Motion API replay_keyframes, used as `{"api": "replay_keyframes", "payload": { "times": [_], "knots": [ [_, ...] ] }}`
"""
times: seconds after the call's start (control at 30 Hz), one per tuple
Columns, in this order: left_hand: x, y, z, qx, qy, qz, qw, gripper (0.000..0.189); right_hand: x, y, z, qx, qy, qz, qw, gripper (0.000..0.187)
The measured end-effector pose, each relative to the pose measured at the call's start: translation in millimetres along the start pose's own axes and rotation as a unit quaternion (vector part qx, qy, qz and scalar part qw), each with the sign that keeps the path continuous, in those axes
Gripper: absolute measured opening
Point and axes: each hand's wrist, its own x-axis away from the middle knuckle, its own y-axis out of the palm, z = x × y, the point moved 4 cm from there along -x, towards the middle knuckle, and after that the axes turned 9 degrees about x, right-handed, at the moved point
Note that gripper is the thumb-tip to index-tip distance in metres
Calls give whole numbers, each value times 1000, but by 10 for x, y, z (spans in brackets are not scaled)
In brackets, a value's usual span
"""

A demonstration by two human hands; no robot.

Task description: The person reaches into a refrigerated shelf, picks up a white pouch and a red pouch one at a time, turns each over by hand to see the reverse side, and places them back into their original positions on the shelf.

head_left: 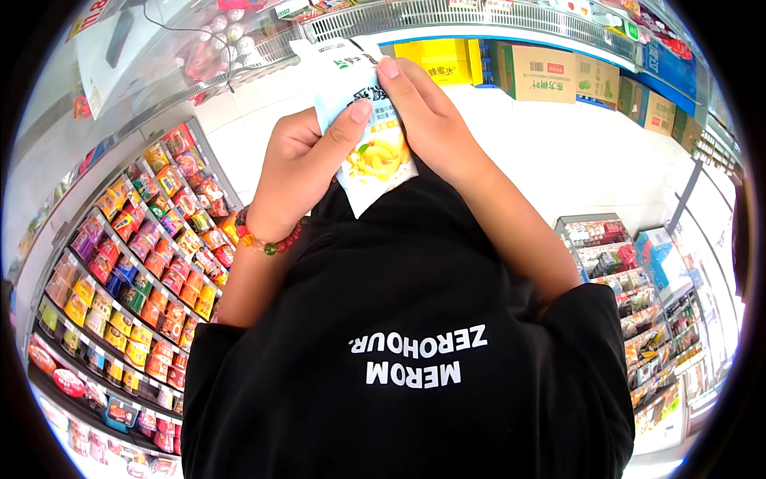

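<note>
Between my two hands is a light blue and white packaged food pouch (377, 132), printed with yellow fruit pieces and writing. My left hand (305, 155) grips its left edge, the thumb lying flat across the front and a bead bracelet (269, 242) around the wrist. On the opposite side my right hand (428, 114) holds the upper right edge, thumb near the top. The fingers behind the pouch are hidden. One lower corner of the pouch points down toward my black T-shirt (407, 287).
Shelves of packaged snacks and instant noodles (137, 269) rise at left. An open chiller with a metal grille (467, 24) runs along the top, above a yellow carton (440, 63) and several cardboard boxes (544, 72). Another stocked rack (634, 287) stands at right.
</note>
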Motion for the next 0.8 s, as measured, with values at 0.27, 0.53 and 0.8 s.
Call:
{"api": "replay_keyframes", "payload": {
  "times": [0.27,0.53,0.8],
  "knots": [
    [283,558,-141,-133,69,21,988,32,550,-186,5,59,-128,52,989,43],
    [566,1125,-162,-343,211,-41,914,22,1045,-378,11,74,-281,42,956,58],
    [726,1616,-42,-558,496,19,665,39,1479,-321,24,-482,-156,-139,851,59]
  ]
}}
